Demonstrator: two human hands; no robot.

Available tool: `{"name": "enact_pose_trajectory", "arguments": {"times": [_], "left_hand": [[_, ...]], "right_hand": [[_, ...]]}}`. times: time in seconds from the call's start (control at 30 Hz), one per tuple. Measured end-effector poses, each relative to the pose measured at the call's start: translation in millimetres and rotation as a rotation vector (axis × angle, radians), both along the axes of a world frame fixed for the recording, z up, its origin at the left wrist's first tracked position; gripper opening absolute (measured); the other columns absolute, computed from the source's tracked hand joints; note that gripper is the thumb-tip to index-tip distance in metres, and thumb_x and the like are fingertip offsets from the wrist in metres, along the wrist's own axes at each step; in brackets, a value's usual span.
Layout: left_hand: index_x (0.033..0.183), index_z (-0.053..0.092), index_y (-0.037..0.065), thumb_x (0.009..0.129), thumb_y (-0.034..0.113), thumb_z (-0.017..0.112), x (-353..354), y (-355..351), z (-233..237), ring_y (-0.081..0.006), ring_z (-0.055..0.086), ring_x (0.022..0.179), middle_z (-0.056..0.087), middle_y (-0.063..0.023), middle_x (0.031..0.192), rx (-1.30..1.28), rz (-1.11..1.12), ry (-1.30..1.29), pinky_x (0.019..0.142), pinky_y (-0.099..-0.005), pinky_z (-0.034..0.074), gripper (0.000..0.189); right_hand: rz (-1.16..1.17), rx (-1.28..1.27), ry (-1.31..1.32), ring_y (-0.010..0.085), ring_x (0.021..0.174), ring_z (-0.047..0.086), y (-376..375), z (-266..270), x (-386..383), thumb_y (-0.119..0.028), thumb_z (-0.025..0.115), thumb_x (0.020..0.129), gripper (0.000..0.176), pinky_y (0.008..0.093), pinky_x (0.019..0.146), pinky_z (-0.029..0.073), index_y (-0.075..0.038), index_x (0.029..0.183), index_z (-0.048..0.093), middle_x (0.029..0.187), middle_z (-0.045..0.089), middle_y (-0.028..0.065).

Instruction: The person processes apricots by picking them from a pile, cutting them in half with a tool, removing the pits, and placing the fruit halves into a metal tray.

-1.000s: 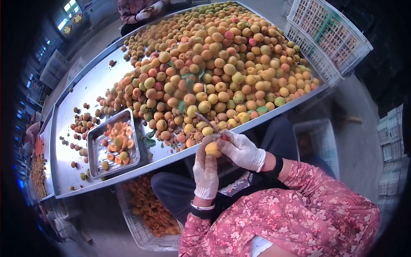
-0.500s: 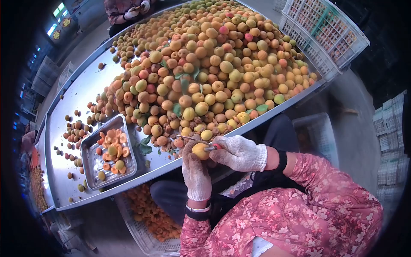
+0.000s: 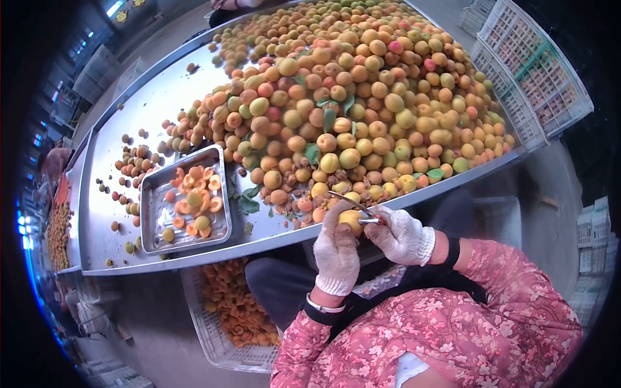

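My left hand (image 3: pixel 337 252), in a soiled white knit glove, has its fingers wrapped round a yellow apricot (image 3: pixel 350 222). Close on its right, my right hand (image 3: pixel 404 237), gloved the same way, grips a small knife (image 3: pixel 370 220) with a reddish handle and metal parts. A thin curved metal piece extends up and left from that hand, above the apricot. The metal end by the handle is against or just beside the fruit; exact contact is hard to tell. Both hands are just in front of the table's edge, below a large heap of apricots (image 3: pixel 388 119).
A metal tray (image 3: pixel 226 223) with halved and whole apricots stands on the steel table (image 3: pixel 107 187). Beneath the edge is a crate (image 3: pixel 200 323) of orange halves. White crates (image 3: pixel 537 64) stand at the right. Another person's arm (image 3: pixel 236 3) shows at the far side.
The view has shifted, so table and hands appear displaced in the frame. My hands still hold the apricot and knife close together; the thin metal piece now slants more steeply.
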State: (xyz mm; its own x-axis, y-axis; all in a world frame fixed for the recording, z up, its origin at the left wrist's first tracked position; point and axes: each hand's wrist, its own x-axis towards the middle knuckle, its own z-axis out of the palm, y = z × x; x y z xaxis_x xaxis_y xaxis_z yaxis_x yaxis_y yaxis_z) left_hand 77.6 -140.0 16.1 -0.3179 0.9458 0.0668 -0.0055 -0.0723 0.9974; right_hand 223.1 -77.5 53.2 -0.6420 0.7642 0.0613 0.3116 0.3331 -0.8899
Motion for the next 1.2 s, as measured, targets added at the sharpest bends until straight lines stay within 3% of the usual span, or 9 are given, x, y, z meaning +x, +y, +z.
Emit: {"name": "enact_pose_trajectory", "arguments": {"times": [0.47, 0.67, 0.73, 0.87, 0.97, 1.03, 1.1, 1.17, 1.2], "left_hand": [[0.119, 0.057, 0.001, 0.101, 0.028, 0.046, -8, 3, -15, -0.0283, 0.067, 0.086, 0.067, -0.0168, 0.091, -0.041, 0.077, 0.166, 0.077, -0.0341, 0.051, 0.034], [0.125, 0.054, 0.002, 0.102, 0.037, 0.041, -3, 11, -17, -0.0196, 0.062, 0.084, 0.065, -0.0111, 0.097, 0.052, 0.060, 0.173, 0.077, -0.0312, 0.051, 0.043], [0.126, 0.053, 0.003, 0.101, 0.043, 0.042, 2, 11, -5, -0.0188, 0.060, 0.092, 0.062, -0.0084, 0.106, -0.030, -0.025, -0.176, 0.082, -0.0302, 0.049, 0.048], [0.127, 0.052, 0.004, 0.100, 0.047, 0.042, 4, 18, -11, -0.0176, 0.056, 0.101, 0.058, -0.0063, 0.114, 0.045, -0.084, -0.192, 0.089, -0.0307, 0.046, 0.052], [0.127, 0.051, 0.004, 0.100, 0.048, 0.043, 17, 21, -7, -0.0204, 0.056, 0.107, 0.056, -0.0077, 0.119, -0.093, 0.036, -0.902, 0.094, -0.0346, 0.046, 0.052], [0.128, 0.050, 0.004, 0.100, 0.039, 0.047, 7, 20, 0, -0.0236, 0.059, 0.106, 0.059, -0.0084, 0.117, -0.006, -0.079, -0.883, 0.089, -0.0344, 0.049, 0.045], [0.129, 0.050, 0.003, 0.100, 0.035, 0.047, 3, 18, -14, -0.0240, 0.061, 0.105, 0.060, -0.0088, 0.116, 0.009, -0.115, -0.878, 0.088, -0.0344, 0.049, 0.043], [0.129, 0.050, 0.002, 0.102, 0.031, 0.043, 6, 22, -23, -0.0237, 0.062, 0.102, 0.062, -0.0092, 0.113, 0.122, 0.039, 0.183, 0.086, -0.0344, 0.050, 0.040], [0.129, 0.050, 0.002, 0.102, 0.031, 0.043, 7, 23, -22, -0.0237, 0.062, 0.102, 0.062, -0.0092, 0.113, 0.125, 0.035, 0.182, 0.086, -0.0344, 0.050, 0.040]], "right_hand": [[0.042, 0.045, -0.044, 0.0368, 0.069, 0.064, 9, -24, -13, -0.029, 0.051, 0.098, 0.031, 0.0417, 0.059, 0.047, 0.001, 0.091, 0.055, 0.072, 0.061, 0.0201], [-0.006, -1.134, 0.225, 0.0099, 0.032, 0.034, 11, -6, -7, -0.049, 0.040, 0.100, 0.046, 0.0263, 0.030, 0.026, -0.007, 0.084, 0.054, 0.047, 0.038, -0.0007], [-0.016, -1.242, 0.297, 0.0093, 0.032, 0.032, 11, 1, -2, -0.051, 0.040, 0.100, 0.047, 0.0254, 0.030, 0.025, -0.008, 0.083, 0.052, 0.047, 0.036, -0.0016], [0.150, -1.555, 0.317, 0.0105, 0.030, 0.031, -2, 7, 1, -0.050, 0.043, 0.099, 0.049, 0.0247, 0.033, 0.027, -0.006, 0.081, 0.052, 0.046, 0.035, -0.0015], [0.097, -1.205, 0.477, 0.0107, 0.033, 0.035, -6, 6, 3, -0.045, 0.041, 0.101, 0.046, 0.0250, 0.032, 0.028, -0.004, 0.087, 0.054, 0.048, 0.038, 0.0005], [0.008, -0.886, 0.543, 0.0089, 0.031, 0.037, 0, 14, 10, -0.034, 0.041, 0.103, 0.033, 0.0239, 0.030, 0.027, -0.005, 0.095, 0.055, 0.051, 0.045, 0.0017], [0.022, -0.439, 0.230, 0.0214, 0.050, 0.056, 5, 15, 16, -0.035, 0.047, 0.101, 0.035, 0.0326, 0.047, 0.043, -0.002, 0.093, 0.056, 0.062, 0.055, 0.0108], [0.023, -0.100, 0.173, 0.0273, 0.059, 0.062, 1, 5, 13, -0.036, 0.049, 0.100, 0.036, 0.0363, 0.055, 0.047, -0.001, 0.092, 0.056, 0.067, 0.058, 0.0142], [0.024, -0.122, 0.088, 0.0317, 0.068, 0.063, -1, 3, 14, -0.037, 0.051, 0.099, 0.037, 0.0387, 0.061, 0.047, -0.001, 0.093, 0.055, 0.070, 0.060, 0.0163]]}}
